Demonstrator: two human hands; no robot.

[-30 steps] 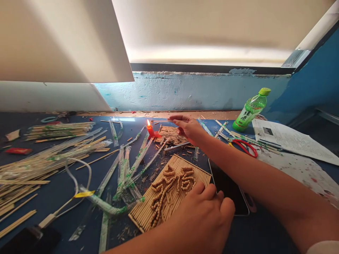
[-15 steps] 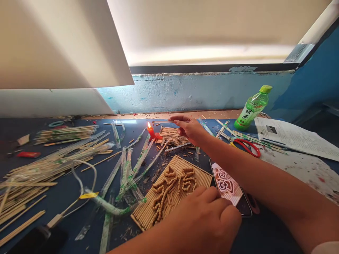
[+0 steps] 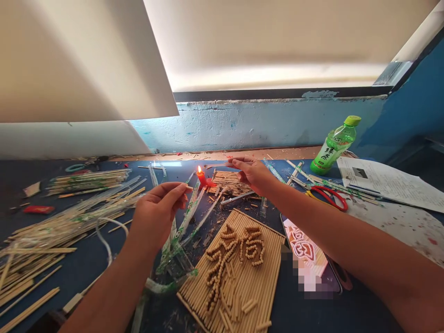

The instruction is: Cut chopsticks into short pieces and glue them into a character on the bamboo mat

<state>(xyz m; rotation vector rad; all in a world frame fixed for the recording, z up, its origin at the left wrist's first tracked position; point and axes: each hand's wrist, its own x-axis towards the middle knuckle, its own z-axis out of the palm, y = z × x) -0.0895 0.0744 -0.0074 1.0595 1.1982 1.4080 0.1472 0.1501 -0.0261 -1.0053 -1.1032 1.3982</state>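
My left hand (image 3: 164, 199) is in a pinch around a short piece of stick (image 3: 189, 187), held just left of a lit red candle (image 3: 201, 177). Beyond it my right hand (image 3: 251, 173) grips a thin tool that looks like tweezers (image 3: 218, 165), its tip close to the flame. Below both hands lies a mat of wooden sticks (image 3: 262, 277), bearing raised shapes of small beadlike wooden pieces (image 3: 217, 263) and several loose cut bits (image 3: 236, 307). A phone (image 3: 335, 275) beside the mat displays a similar design, partly under my right forearm.
Bundles of sticks (image 3: 88, 181) and clear wrappers (image 3: 189, 217) cover the left side. A white cable (image 3: 106, 240) crosses there. Red-handled pliers (image 3: 329, 196), a green bottle (image 3: 333, 148) and printed paper (image 3: 391, 185) lie or stand at right. More sticks (image 3: 231, 181) lie behind the mat.
My left hand has moved from over the mat up and left to beside the candle, uncovering loose bits on the mat. The right hand stays near the flame with its tool.
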